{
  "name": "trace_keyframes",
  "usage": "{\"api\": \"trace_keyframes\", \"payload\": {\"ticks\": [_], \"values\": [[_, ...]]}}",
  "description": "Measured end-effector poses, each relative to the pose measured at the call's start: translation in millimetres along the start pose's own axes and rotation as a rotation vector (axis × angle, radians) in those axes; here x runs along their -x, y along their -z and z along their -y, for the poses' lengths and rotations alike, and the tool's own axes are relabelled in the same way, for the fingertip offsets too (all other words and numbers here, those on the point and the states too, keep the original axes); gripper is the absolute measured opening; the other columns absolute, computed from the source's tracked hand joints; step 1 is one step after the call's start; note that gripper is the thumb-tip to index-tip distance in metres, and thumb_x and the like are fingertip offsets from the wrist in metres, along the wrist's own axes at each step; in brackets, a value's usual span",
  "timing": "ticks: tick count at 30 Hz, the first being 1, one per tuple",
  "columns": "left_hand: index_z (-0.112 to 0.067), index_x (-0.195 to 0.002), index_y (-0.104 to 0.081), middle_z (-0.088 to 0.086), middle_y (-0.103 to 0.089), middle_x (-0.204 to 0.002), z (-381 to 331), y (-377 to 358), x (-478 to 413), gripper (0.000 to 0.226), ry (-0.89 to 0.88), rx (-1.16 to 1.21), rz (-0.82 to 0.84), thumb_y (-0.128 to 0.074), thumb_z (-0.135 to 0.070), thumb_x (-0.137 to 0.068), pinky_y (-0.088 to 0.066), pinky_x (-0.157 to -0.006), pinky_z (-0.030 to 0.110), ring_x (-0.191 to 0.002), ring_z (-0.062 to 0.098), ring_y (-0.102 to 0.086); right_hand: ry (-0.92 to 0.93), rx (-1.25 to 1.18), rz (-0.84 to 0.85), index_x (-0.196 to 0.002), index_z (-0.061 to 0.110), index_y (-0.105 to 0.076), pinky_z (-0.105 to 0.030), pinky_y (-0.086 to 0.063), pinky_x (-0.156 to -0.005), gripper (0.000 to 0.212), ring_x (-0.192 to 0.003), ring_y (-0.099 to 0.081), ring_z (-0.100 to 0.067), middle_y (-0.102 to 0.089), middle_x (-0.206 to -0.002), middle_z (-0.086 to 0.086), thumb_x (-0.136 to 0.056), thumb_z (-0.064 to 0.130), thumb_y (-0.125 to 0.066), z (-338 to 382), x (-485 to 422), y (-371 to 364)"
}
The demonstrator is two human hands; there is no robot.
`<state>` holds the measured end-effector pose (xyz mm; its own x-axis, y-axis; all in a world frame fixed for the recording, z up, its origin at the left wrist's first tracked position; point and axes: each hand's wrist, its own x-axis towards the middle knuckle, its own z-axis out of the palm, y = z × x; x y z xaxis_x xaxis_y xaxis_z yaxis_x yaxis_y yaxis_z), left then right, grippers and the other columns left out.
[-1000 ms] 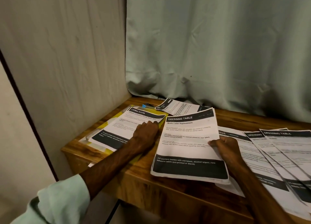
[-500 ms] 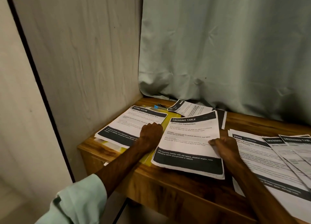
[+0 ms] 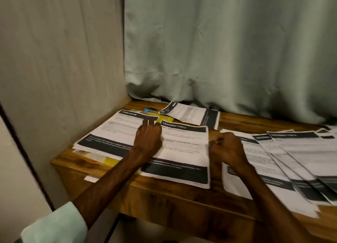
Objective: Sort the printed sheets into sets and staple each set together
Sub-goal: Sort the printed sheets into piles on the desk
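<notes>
Head view, nearest first. At lower left, a pale green sleeve (image 3: 54, 224), with a bare forearm reaching over the front edge of the wooden tabletop (image 3: 182, 193). Along the right stretch of that front edge, a fan of printed sheets (image 3: 295, 162), each overlapping the next, with black bands at top and bottom and two headings legible as DRESSING TABLE. Just left of the fan, the right hand (image 3: 228, 148), curled into a loose fist against the right edge of a single DRESSING TABLE sheet (image 3: 184, 151). Too blurred there: cannot tell whether pinching that edge or only touching it. The single sheet itself flat on the tabletop, about midway along the front edge. Next, the left hand (image 3: 148, 138), spread flat with fingers (image 3: 147, 122) straight and pointing away, pressing down where the single sheet meets a stack of sheets (image 3: 113, 131) toward the front left corner. Top heading of the stack too smeared to read. Under the stack, a yellow layer (image 3: 109, 160), showing at the near left and again just past the fingertips. Farther back, near the back left corner, a small blue-and-black object (image 3: 149, 109), too small to identify. Beside it, by the back edge, one askew sheet (image 3: 189, 115), its far corner at the hem of a pale curtain (image 3: 218, 51). Along the left edge, a wood-grain panel (image 3: 63, 60).
</notes>
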<state>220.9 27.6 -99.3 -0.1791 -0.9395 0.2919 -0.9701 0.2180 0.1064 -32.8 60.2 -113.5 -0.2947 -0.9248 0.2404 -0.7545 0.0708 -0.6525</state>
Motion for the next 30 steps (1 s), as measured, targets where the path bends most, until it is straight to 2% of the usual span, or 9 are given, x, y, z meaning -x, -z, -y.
{"api": "trace_keyframes", "payload": {"ticks": [4,8,10,13,15,19,22,28,30], "values": [[-0.016,-0.136,-0.061,0.006,-0.056,-0.142,-66.2,-0.5,9.6,0.039,-0.149,0.157,-0.119,-0.064,-0.018,-0.097,-0.044,-0.109,0.036,-0.134,0.025,-0.048,0.046,0.007,-0.093,-0.089,0.017,-0.078,-0.03,-0.056,-0.083,0.003,-0.086,-0.068,-0.013,-0.073,-0.09,0.003,-0.087,0.015,-0.077,-30.7,18.3,46.1],[-0.018,-0.114,-0.071,0.001,-0.069,-0.116,-139.9,-4.8,14.1,0.018,-0.249,0.321,-0.048,-0.065,-0.026,-0.098,-0.045,-0.081,0.024,-0.11,0.02,-0.064,-0.032,0.034,-0.157,-0.088,0.016,-0.079,-0.035,-0.058,-0.091,0.007,-0.088,-0.072,-0.017,-0.078,-0.094,-0.002,-0.086,0.01,-0.078,-80.5,34.9,96.4],[-0.019,-0.107,-0.073,0.0,-0.071,-0.111,-171.3,-10.9,9.7,0.015,-0.283,0.349,0.011,-0.068,-0.027,-0.095,-0.044,-0.076,0.023,-0.102,0.018,-0.067,-0.078,0.057,-0.165,-0.084,0.022,-0.077,-0.033,-0.058,-0.087,0.012,-0.087,-0.071,-0.015,-0.077,-0.093,0.0,-0.086,0.01,-0.079,-103.8,41.7,117.4],[-0.023,-0.103,-0.073,-0.004,-0.069,-0.115,-218.5,-26.5,-0.7,0.012,-0.333,0.404,0.05,-0.07,-0.023,-0.092,-0.048,-0.084,0.026,-0.111,0.017,-0.062,-0.128,0.093,-0.196,-0.096,0.018,-0.077,-0.025,-0.051,-0.086,0.016,-0.094,-0.067,-0.014,-0.076,-0.105,-0.002,-0.086,0.006,-0.079,-132.8,46.4,146.0],[-0.024,-0.1,-0.071,-0.004,-0.068,-0.117,-250.3,-37.7,-9.5,0.01,-0.37,0.442,0.084,-0.07,-0.022,-0.091,-0.05,-0.091,0.031,-0.115,0.018,-0.059,-0.177,0.117,-0.226,-0.106,0.016,-0.075,-0.03,-0.05,-0.094,0.024,-0.108,-0.065,-0.019,-0.073,-0.115,-0.004,-0.084,0.009,-0.081,-152.5,40.3,163.1],[-0.019,-0.119,-0.06,0.002,-0.059,-0.129,-310.0,-58.6,-32.7,0.028,-0.374,0.457,0.162,-0.067,-0.03,-0.095,-0.045,-0.095,0.035,-0.122,0.022,-0.051,-0.269,0.279,-0.164,-0.119,0.022,-0.067,-0.041,-0.05,-0.101,0.05,-0.124,-0.055,-0.025,-0.064,-0.129,-0.007,-0.077,0.042,-0.087,-184.8,26.6,185.0],[-0.016,-0.124,-0.056,0.005,-0.058,-0.129,-343.0,-77.0,-47.2,0.032,-0.427,0.412,0.158,-0.063,-0.031,-0.097,-0.043,-0.098,0.036,-0.124,0.026,-0.05,-0.268,0.444,0.019,-0.129,0.02,-0.06,-0.035,-0.047,-0.097,0.062,-0.122,-0.055,-0.022,-0.061,-0.133,-0.007,-0.084,0.06,-0.073,-195.2,22.8,190.3],[-0.019,-0.129,-0.058,0.006,-0.061,-0.128,-370.6,-118.5,-47.5,0.034,-0.466,0.178,-0.079,-0.044,-0.038,-0.105,-0.043,-0.097,0.041,-0.118,0.028,-0.056,-0.067,0.633,0.061,-0.129,0.021,-0.058,-0.03,-0.05,-0.096,0.041,-0.113,-0.06,-0.017,-0.064,-0.126,-0.001,-0.099,0.05,-0.056,-203.1,19.1,187.1],[-0.02,-0.125,-0.061,0.005,-0.061,-0.127,-369.8,-121.9,-50.0,0.035,-0.473,0.17,-0.044,-0.041,-0.042,-0.107,-0.043,-0.099,0.042,-0.115,0.025,-0.057,-0.022,0.688,0.055,-0.122,0.019,-0.059,-0.028,-0.049,-0.092,0.029,-0.106,-0.062,-0.016,-0.065,-0.121,-0.002,-0.105,0.04,-0.05,-199.8,21.1,183.7]]}}
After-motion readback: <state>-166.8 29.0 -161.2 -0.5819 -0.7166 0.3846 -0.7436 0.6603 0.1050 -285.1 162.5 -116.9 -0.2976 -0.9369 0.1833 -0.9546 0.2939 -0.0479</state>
